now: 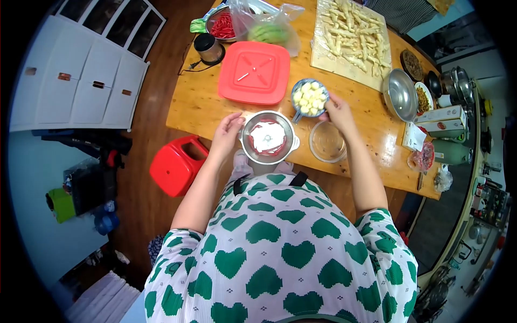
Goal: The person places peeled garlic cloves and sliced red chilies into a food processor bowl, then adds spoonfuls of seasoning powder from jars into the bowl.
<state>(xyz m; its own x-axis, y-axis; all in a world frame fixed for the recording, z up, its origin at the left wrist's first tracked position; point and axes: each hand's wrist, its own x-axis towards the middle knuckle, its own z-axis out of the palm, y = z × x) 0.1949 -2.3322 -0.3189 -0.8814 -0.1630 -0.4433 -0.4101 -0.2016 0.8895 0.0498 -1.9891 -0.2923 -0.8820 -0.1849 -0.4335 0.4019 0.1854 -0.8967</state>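
Observation:
My right hand grips the side of a small blue-and-white bowl filled with peeled garlic cloves, held just to the right of a metal food chopper bowl. Inside the chopper bowl lie reddish pieces with a white layer on top, around a central spindle. My left hand is at the left side of the chopper bowl, its fingers curled at the rim by the handle. Below my right hand sits a round clear lid near the table edge.
A red lidded box stands behind the chopper bowl, with a dark motor unit beside it. Farther back are a bowl of red chillies and a board of chicken feet. A steel basin stands right; a red stool left.

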